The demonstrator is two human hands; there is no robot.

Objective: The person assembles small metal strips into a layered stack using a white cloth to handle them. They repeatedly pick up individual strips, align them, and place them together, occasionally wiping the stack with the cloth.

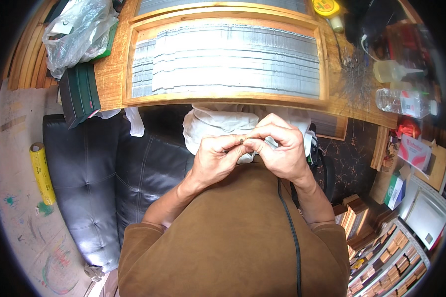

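Both hands meet in front of my chest, fingertips almost touching. My left hand [219, 154] is closed in a pinch, thumb against the bent index finger. Facing it, my right hand [281, 148] pinches too. Between the fingertips shows a tiny dark speck of something, too small to name; which hand grips it I cannot tell. Below and behind the hands lies a crumpled white cloth [218, 123]. Beyond them, on the table, is a wooden-framed tray [223, 100] packed with rows of thin grey metal strips [233, 59].
The wooden table [109, 84] holds a plastic bag [79, 34], a dark green box [79, 94], a yellow tape measure [326, 7], a pile of thin wires [357, 74] and a clear bottle [404, 102]. A black padded sofa [94, 183] stands left, beside a yellow roll [42, 173].
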